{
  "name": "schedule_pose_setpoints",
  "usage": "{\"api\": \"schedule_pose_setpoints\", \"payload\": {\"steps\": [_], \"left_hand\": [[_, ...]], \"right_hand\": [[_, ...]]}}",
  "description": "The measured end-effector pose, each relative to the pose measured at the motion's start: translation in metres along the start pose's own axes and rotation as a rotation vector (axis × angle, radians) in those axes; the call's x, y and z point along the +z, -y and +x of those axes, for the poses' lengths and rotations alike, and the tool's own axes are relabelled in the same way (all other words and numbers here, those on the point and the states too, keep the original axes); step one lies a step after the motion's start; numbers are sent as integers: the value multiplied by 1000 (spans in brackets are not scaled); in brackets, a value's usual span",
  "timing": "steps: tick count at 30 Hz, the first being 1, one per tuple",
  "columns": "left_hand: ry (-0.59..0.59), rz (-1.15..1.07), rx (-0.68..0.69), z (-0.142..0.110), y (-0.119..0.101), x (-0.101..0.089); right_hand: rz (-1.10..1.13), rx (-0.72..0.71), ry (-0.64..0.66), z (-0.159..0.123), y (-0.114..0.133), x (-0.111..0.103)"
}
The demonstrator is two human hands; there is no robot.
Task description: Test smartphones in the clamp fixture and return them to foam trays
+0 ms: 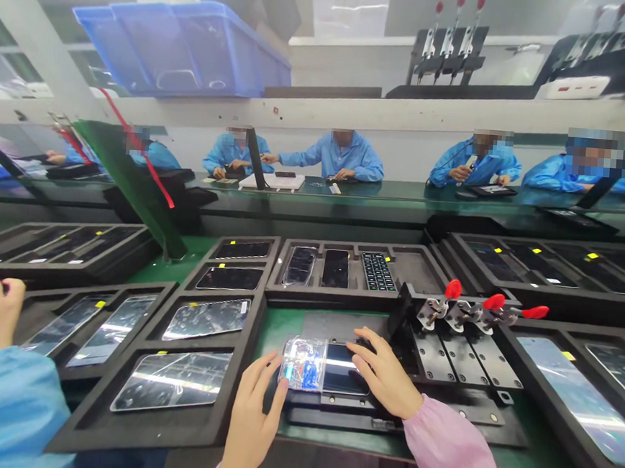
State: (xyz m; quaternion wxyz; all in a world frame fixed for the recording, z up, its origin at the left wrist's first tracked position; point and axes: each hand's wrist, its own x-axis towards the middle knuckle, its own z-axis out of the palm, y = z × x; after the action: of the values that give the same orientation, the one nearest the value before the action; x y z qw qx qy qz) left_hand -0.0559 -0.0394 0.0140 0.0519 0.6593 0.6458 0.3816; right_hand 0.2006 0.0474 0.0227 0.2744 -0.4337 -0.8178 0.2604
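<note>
A smartphone (pixel 348 370) lies screen up on a black fixture (pixel 342 401) in front of me. Its right part is a dark screen. Over its left part is a shiny clear film (pixel 304 363) with blue and red marks. My left hand (pixel 253 413) is at the phone's left end, thumb and fingers stretched out and apart, the thumb tip touching the edge. From the right, my right hand (pixel 385 373) reaches over the phone with spread fingers, the fingertips on or just above the dark screen. Beside it stand toggle clamps (pixel 458 314) with red handles.
Black foam trays (pixel 167 430) with several phones lie to the left, behind and to the right (pixel 548 407). A co-worker's hand and blue sleeve (pixel 7 397) are at far left. Across the bench sit several people in blue (pixel 345 157). A blue bin (pixel 180 50) stands on the shelf above.
</note>
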Motion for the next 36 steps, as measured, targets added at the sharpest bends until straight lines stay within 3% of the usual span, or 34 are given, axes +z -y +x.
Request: {"api": "schedule_pose_setpoints", "payload": {"steps": [3, 8, 18, 28, 36], "left_hand": [[6, 8, 3, -2, -2, -1], [13, 42, 22, -4, -3, -2], [11, 77, 68, -6, -4, -3], [-9, 108, 107, -8, -4, -3], [-34, 155, 124, -7, -10, -2]], "right_hand": [[63, -15, 20, -3, 5, -4], [257, 46, -147, -1, 7, -10], [190, 57, -158, 4, -7, -1], [153, 127, 65, 6, -7, -9], [199, 185, 127, 8, -6, -11]]}}
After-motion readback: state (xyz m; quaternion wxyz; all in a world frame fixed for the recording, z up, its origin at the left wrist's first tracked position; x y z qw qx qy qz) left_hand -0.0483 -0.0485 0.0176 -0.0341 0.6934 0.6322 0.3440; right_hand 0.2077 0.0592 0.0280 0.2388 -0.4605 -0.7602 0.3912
